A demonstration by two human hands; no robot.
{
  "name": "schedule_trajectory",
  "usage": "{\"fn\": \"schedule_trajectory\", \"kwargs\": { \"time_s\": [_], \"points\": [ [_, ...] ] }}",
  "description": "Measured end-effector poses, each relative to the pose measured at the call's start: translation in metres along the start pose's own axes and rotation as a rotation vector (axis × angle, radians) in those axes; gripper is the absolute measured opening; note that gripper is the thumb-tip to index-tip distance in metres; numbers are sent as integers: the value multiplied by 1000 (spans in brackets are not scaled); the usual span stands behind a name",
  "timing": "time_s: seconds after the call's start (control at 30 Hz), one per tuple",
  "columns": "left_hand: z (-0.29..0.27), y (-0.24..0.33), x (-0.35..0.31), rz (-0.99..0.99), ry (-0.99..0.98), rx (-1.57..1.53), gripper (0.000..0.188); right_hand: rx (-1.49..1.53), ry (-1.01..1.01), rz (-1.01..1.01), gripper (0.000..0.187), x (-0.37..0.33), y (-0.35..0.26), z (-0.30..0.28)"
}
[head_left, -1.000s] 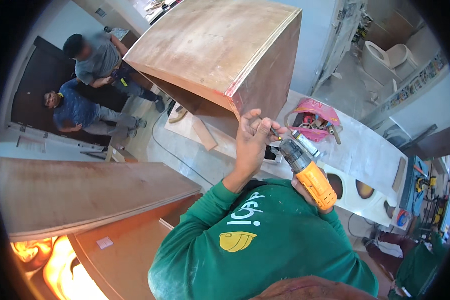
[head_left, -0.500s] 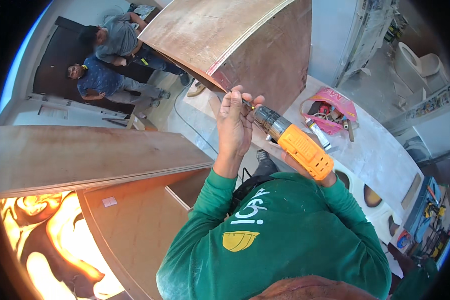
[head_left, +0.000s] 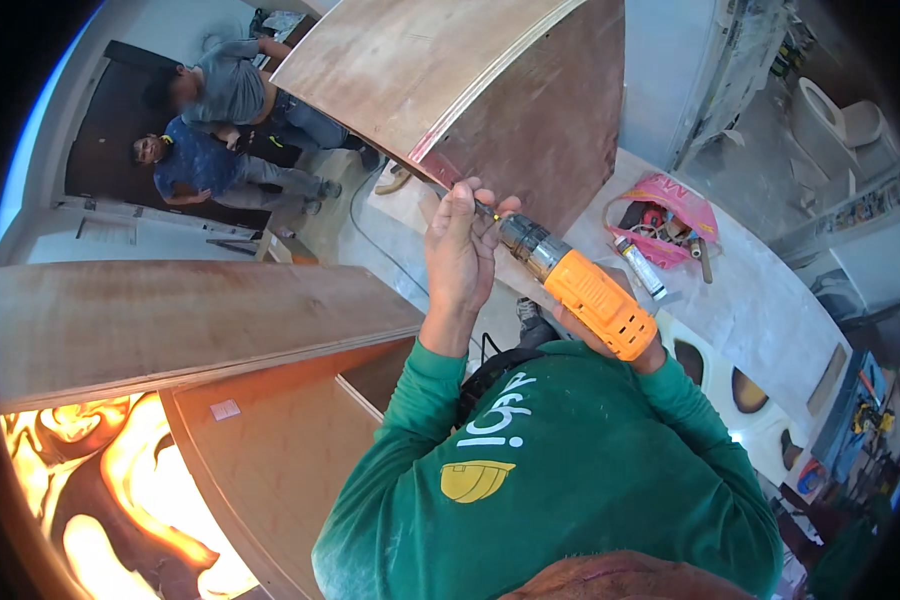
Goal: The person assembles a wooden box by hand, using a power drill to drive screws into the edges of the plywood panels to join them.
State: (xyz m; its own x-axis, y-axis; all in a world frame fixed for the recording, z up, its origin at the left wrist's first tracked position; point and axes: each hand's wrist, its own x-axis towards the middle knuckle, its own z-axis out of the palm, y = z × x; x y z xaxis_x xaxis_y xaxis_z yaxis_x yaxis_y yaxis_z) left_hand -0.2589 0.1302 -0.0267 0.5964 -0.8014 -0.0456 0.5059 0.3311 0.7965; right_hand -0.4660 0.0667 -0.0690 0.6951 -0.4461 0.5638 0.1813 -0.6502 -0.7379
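Note:
My right hand (head_left: 574, 325) grips an orange and black cordless drill (head_left: 600, 302) from beneath; the drill body hides most of its fingers. The drill points up and left, its chuck close to my left hand (head_left: 458, 250). With fingertips pinched together, that left hand is at the drill's bit (head_left: 487, 210), by the lower corner of a large plywood box (head_left: 545, 130). Whether a screw is between the fingers is too small to make out.
A pink bag (head_left: 675, 215) of tools and a white tube (head_left: 640, 268) lie on the pale board to the right. At left stands a plywood panel (head_left: 200, 315) over a cabinet. Two people (head_left: 210, 165) are at the far left. A toilet (head_left: 820, 115) stands far right.
My hands and the drill have shifted slightly left, still close together. In the background, the grey-shirted person has leaned forward and downward.

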Motion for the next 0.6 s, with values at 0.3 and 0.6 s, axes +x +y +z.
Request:
{"fn": "schedule_trajectory", "kwargs": {
  "time_s": [0.3, 0.6],
  "points": [
    [-84, 15, 11, -142, -140, 178, 48, 22, -18, 148, 26, -1, -4, 1],
    [-75, -23, 61, 109, -281, 1, 81, 308, -18, 611, 28, -16, -18, 4]
  ]
}}
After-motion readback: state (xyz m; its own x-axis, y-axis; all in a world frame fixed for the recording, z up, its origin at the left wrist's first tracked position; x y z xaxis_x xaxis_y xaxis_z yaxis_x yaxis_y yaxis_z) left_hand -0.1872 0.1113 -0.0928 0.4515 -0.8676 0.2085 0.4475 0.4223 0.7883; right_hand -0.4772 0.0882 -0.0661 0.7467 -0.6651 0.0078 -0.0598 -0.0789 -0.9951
